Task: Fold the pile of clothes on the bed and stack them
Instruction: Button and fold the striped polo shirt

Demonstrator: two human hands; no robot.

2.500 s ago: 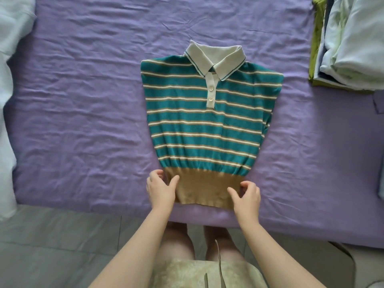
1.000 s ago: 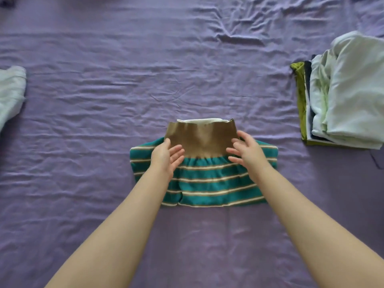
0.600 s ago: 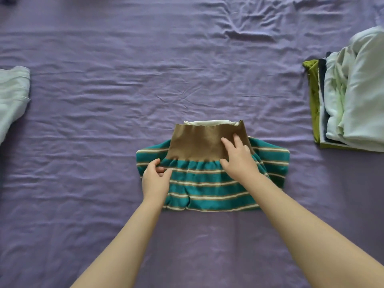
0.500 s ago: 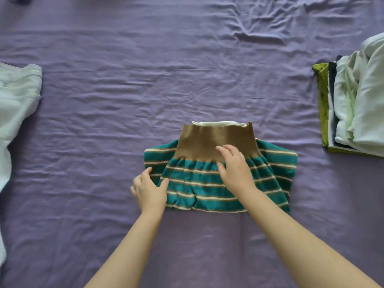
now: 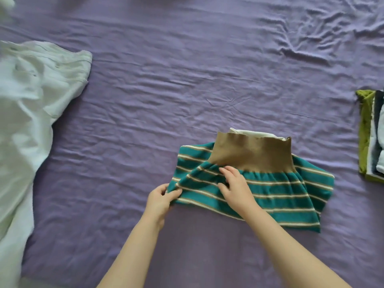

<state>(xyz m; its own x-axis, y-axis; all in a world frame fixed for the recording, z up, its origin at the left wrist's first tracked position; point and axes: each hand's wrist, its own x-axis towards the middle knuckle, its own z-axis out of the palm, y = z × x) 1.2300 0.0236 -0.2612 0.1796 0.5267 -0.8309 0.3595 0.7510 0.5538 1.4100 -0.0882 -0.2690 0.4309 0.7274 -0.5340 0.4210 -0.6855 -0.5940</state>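
Head view, lower centre: my left hand (image 5: 161, 199) pinches the left edge of the striped polo shirt (image 5: 259, 183), lifting it inward, while my right hand (image 5: 234, 183) presses flat on its middle, fingers relaxed. Already folded bottom-to-collar, it needs side folds. A folded stack (image 5: 372, 132) waits at right edge; white clothes (image 5: 31, 111) at left remain unfolded on the bed (image 5: 187, 69). No writing is readable.

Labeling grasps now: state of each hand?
Left hand: pinching the striped shirt at its left edge.
Right hand: open, fingers pressing on the shirt.
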